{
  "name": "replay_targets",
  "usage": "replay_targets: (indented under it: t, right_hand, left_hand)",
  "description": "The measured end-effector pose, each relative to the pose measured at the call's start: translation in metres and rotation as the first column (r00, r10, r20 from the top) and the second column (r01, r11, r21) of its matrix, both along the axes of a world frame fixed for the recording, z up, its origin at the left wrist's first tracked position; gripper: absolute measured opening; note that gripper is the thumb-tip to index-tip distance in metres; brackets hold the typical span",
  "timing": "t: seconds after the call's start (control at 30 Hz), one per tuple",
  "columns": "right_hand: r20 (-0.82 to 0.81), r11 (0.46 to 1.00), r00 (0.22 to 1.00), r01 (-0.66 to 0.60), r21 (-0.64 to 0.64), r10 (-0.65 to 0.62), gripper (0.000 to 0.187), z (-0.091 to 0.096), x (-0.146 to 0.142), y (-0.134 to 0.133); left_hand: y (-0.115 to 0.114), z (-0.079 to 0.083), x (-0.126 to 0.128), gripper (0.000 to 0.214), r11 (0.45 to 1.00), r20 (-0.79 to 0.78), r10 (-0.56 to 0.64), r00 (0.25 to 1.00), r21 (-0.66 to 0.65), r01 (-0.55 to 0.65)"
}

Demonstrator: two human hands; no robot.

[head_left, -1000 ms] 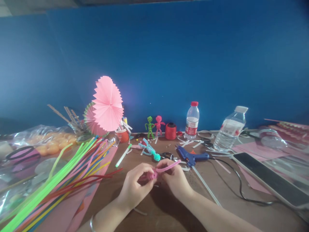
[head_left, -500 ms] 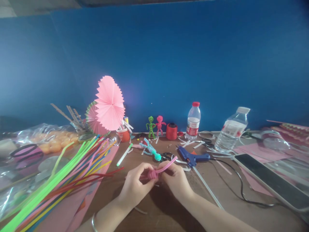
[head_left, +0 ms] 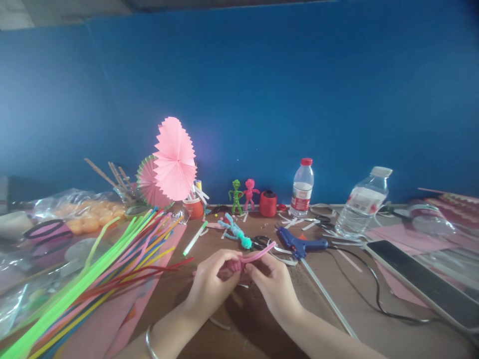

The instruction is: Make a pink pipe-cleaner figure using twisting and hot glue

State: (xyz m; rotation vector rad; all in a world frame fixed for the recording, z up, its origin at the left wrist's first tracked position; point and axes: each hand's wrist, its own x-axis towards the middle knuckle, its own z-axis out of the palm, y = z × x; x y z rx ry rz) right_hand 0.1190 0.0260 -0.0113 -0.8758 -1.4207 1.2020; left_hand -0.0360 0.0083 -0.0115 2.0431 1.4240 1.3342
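L hand [head_left: 213, 276] has a coiled pink pipe cleaner [head_left: 235, 265] pinched btwn thumb + fingers, lower ctr of frame. R hand [head_left: 276, 286] is curled in, nearly closed, right beside it; tips partly hidden so can't tell if they're gripping. Blue doll [head_left: 236, 233] + glue gun [head_left: 299, 244] nearby, 2 standing dolls [head_left: 250, 192] mid-frame.

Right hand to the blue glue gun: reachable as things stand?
Probably yes: the blue glue gun lies just beyond the right hand, and nothing tall stands between. The hand is busy with the pink pipe cleaner, though, so it would likely need to let go first.
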Motion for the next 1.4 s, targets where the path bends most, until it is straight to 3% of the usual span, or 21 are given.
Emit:
replay_targets:
  t: [0.13, 0.33, 0.47, 0.67, 1.07, 1.4]
  right_hand:
    - [-0.069, 0.995, 0.997, -0.032, -0.095, 0.026, 0.013, -0.002, -0.002, 0.000]
    - [-0.055, 0.992, 0.998, -0.029, -0.126, 0.022, 0.014, -0.001, -0.002, 0.001]
    - [-0.142, 0.984, 0.989, -0.058, -0.167, 0.034, 0.012, 0.003, -0.002, -0.001]
    - [-0.128, 0.978, 0.991, -0.003, -0.208, -0.024, 0.015, 0.001, -0.002, -0.001]
    - [-0.139, 0.990, 0.989, -0.063, -0.126, 0.045, 0.012, 0.002, -0.003, -0.001]
    - [-0.116, 0.997, 0.993, 0.033, 0.074, -0.024, 0.009, -0.007, -0.001, 0.003]
  left_hand:
    - [0.000, 0.000, -0.001, 0.020, 1.000, -0.049, 0.008, 0.999, -0.008, -0.009]
    - [0.001, 0.001, -0.003, 0.025, 0.998, -0.087, 0.026, 0.996, -0.059, -0.031]
    - [0.001, 0.000, -0.003, 0.034, 0.996, -0.105, 0.025, 0.994, -0.078, -0.034]
    - [0.000, -0.003, -0.003, 0.029, 0.997, -0.138, 0.013, 0.990, -0.072, -0.023]
    - [0.001, -0.001, -0.005, 0.021, 0.998, -0.119, -0.028, 0.993, 0.054, 0.035]
    - [0.002, 0.003, -0.006, 0.018, 0.993, -0.133, -0.065, 0.989, 0.087, 0.077]
